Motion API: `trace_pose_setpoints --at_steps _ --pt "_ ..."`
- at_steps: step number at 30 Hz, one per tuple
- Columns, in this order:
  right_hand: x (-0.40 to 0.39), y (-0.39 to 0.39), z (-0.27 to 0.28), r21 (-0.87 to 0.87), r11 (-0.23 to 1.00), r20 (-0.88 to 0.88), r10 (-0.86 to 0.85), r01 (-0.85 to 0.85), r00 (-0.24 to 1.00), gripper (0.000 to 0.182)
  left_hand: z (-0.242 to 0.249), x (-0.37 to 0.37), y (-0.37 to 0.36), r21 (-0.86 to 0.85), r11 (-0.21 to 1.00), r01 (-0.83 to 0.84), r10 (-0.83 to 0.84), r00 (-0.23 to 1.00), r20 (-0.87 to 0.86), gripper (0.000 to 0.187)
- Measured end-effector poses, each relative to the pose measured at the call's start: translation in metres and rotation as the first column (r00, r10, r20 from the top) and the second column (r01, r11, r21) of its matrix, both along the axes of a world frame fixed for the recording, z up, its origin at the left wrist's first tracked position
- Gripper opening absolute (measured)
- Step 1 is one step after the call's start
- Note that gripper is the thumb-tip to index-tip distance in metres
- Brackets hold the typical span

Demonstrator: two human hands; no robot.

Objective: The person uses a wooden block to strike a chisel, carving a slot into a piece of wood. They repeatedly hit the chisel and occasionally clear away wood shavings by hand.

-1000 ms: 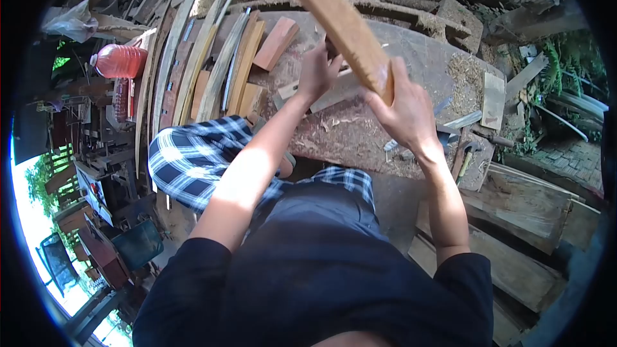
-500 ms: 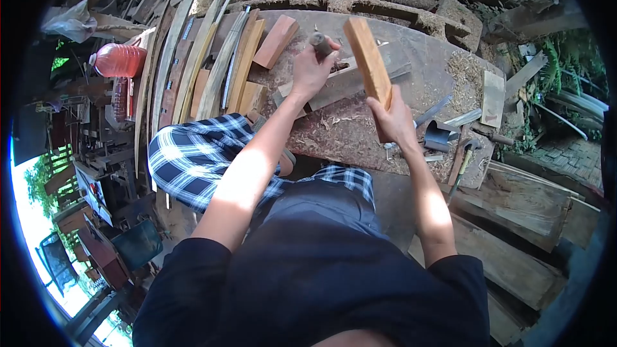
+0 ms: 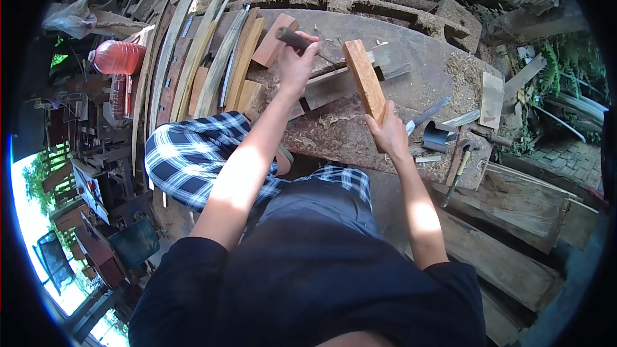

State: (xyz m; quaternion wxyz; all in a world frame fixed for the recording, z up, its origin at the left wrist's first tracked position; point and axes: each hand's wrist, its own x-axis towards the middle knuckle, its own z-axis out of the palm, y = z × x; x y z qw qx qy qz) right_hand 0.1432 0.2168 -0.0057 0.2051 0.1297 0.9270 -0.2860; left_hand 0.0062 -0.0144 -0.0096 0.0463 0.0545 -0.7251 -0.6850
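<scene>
My left hand [image 3: 297, 67] is closed around the dark round handle of a chisel-like tool [image 3: 294, 38]. Its thin shaft slants down to the right toward a grey wooden workpiece [image 3: 331, 88] lying on the workbench [image 3: 328, 141]. In my right hand [image 3: 389, 132] is a squared wooden block [image 3: 364, 74], gripped at its lower end, with the far end raised above the workpiece. The block hides part of the workpiece and the tool's tip. A reddish wood block [image 3: 274, 40] rests just beyond my left hand.
Long wooden strips [image 3: 193, 58] line the bench's left side, near a pink-filled plastic bottle [image 3: 119, 58]. At the right lie a dark curved piece [image 3: 436, 136], a hammer-like tool [image 3: 464, 160] and wood shavings [image 3: 464, 83]. Planks [image 3: 508, 205] lie below right.
The handle in my left hand has tipped to the left, showing the shaft. My right hand and its block have moved slightly down and left.
</scene>
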Motion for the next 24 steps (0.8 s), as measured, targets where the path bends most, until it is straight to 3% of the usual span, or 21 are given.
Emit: trace_pose_setpoints --at_steps 1,10,12,13,17,18,20,21,22,23,24 --pt "0.001 -0.001 -0.001 0.002 1.0 0.0 0.007 -0.007 1.0 0.058 0.008 0.0 0.005 -0.138 0.99 0.038 -0.041 0.999 -0.018 0.012" --pt "-0.003 0.001 0.0 -0.032 0.999 -0.008 -0.012 0.012 1.0 0.06 0.022 -0.002 0.027 -0.347 0.932 0.104 -0.111 0.994 0.0 0.01" --pt "-0.009 0.01 -0.004 -0.354 0.924 0.05 -0.139 0.148 0.989 0.062 0.021 -0.003 0.032 -0.371 0.923 0.104 -0.132 0.99 -0.051 0.013" --pt "-0.017 0.009 0.009 -0.387 0.898 0.08 -0.195 0.211 0.977 0.06 0.015 -0.003 0.034 -0.398 0.91 0.112 -0.163 0.982 -0.095 0.015" --pt "-0.039 -0.008 0.111 -0.604 0.795 -0.309 -0.3 0.058 0.903 0.046 0.01 0.001 0.039 -0.421 0.893 0.159 -0.211 0.974 -0.08 0.018" --pt "-0.042 -0.013 0.133 -0.603 0.795 -0.303 -0.304 0.065 0.903 0.046 0.011 0.003 0.04 -0.393 0.907 0.151 -0.227 0.962 -0.154 0.02" --pt "-0.046 -0.02 0.162 -0.463 0.883 -0.553 -0.223 -0.074 0.803 0.048 0.007 0.004 0.043 -0.417 0.897 0.149 -0.242 0.953 -0.181 0.02" --pt "-0.048 -0.02 0.16 -0.463 0.883 -0.559 -0.221 -0.08 0.799 0.048 0.011 0.005 0.043 -0.444 0.886 0.136 -0.25 0.946 -0.209 0.02" --pt "-0.048 -0.018 0.155 -0.302 0.948 -0.436 -0.045 -0.099 0.899 0.05 0.02 0.009 0.044 -0.49 0.855 0.171 -0.25 0.963 -0.1 0.02" --pt "-0.047 -0.015 0.149 -0.133 0.98 -0.266 0.109 -0.149 0.958 0.053 0.02 0.009 0.044 -0.487 0.858 0.164 -0.245 0.964 -0.107 0.02" --pt "-0.048 -0.015 0.145 0.011 0.966 -0.318 0.248 -0.258 0.915 0.055 0.015 0.009 0.043 -0.514 0.84 0.172 -0.282 0.948 -0.144 0.021"
